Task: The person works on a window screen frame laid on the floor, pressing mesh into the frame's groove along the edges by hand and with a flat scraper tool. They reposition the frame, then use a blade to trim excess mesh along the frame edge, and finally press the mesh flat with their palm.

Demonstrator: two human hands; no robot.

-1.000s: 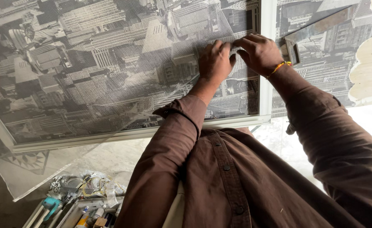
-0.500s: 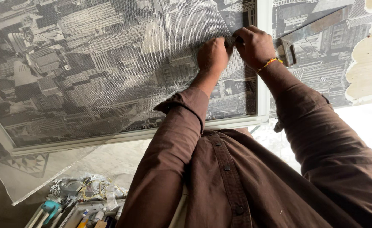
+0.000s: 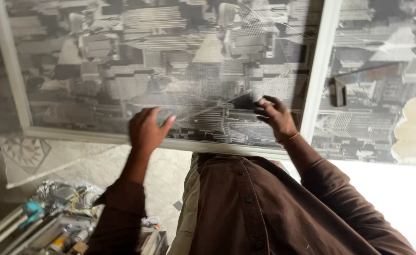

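Clear protective film (image 3: 208, 101) lies over the glass of a framed black-and-white city print (image 3: 104, 61), its wrinkled lower edge lifting just above the pale frame rail (image 3: 76, 135). It looks thin, light and limp, likely clingy and easy to tear or crease, so a loose edge or corner seems the best place to take hold, pinched rather than pulled flat.

Right hand (image 3: 275, 115) sits on the lower right of the pane beside the upright frame bar (image 3: 317, 80), its fingers narrowed into a pinch on a fold of the film. Left hand (image 3: 147, 128) is at the lower middle of the pane, fingers spread wide and holding nothing; motion blur hides whether they press the surface.

Half a second earlier both hands were close together, high on the pane by the upright bar; now they are lower and well apart, and the left has swung away towards the bottom rail.

A brown shirt (image 3: 246, 208) fills the foreground. A small dark handle (image 3: 339, 92) shows on the neighbouring panel. Below left, a tray of tools and tubes (image 3: 52, 231) lies on the floor.
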